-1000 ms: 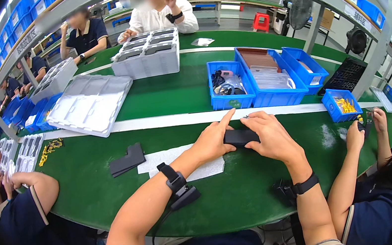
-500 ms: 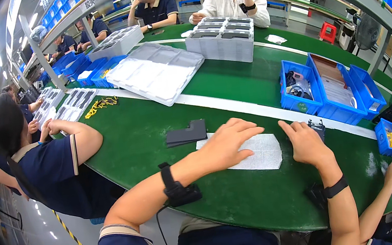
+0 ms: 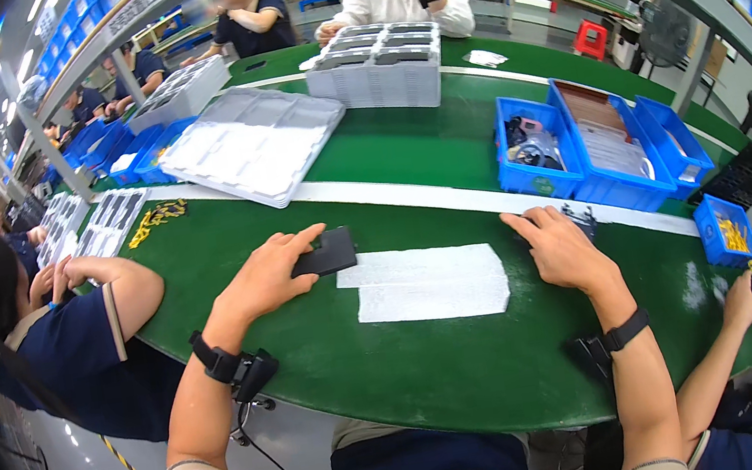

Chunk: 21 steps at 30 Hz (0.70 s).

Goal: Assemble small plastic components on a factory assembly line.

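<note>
Left grip (image 3: pixel 268 274) reached across the left end of a flat black piece (image 3: pixel 337 250), thumb and forefinger parted along its sides; whether they pinched it, I could not tell. The piece lay on the green surface (image 3: pixel 433 366), just beside the upper left corner of a white sheet (image 3: pixel 431 285). A pale strip (image 3: pixel 399 193) ran across, with a grey tray (image 3: pixel 271 134) aslant over it. Farther back stood a stack of trays (image 3: pixel 375 89) and some blue bins (image 3: pixel 624 188); co-workers (image 3: pixel 445 4) sat along the far side and at both ends. A red stool (image 3: pixel 590 39) showed behind.

Both forearms (image 3: pixel 194 410) came up wide apart, each with a black wristband (image 3: pixel 628 330). Right grip (image 3: pixel 556 248) was palm down, forefinger stretched forward and left, near a small dark part (image 3: pixel 579 221); its inner fingers were hidden, so I could not tell whether it closed on anything.

The near edge curved beneath the arms. Green surface separated the sheet from the right grip, and a bin of yellow pieces (image 3: pixel 732 235) stood farther right.
</note>
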Each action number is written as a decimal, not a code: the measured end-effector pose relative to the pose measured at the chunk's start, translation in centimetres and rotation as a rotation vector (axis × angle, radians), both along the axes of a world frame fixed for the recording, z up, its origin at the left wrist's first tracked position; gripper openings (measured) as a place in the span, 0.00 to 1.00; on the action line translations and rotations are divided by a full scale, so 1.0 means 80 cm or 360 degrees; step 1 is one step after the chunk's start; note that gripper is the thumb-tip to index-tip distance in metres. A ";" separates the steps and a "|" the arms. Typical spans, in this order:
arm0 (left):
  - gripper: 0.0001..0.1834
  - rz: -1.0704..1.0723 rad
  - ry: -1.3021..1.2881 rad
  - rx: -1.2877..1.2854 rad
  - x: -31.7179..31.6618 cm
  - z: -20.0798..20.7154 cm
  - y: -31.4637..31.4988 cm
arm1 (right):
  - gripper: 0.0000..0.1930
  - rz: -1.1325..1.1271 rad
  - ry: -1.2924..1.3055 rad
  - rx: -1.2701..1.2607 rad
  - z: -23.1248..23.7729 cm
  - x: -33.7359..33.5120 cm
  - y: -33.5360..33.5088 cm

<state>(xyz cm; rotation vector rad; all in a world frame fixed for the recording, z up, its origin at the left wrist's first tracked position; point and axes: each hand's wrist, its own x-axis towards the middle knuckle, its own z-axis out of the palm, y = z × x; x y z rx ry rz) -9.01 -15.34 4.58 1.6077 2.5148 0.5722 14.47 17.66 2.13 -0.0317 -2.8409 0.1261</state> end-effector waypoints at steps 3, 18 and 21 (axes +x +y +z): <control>0.41 0.0049 -0.0013 -0.0013 0.002 0.002 0.003 | 0.31 0.0018 -0.0045 0.0008 0.003 0.003 0.000; 0.33 -0.0689 -0.0369 0.0440 0.081 0.030 0.133 | 0.34 -0.0100 -0.0050 -0.0167 0.003 0.010 -0.009; 0.28 -0.0706 -0.0769 0.0417 0.079 -0.005 0.151 | 0.35 -0.0077 -0.0054 -0.0141 0.003 0.003 -0.010</control>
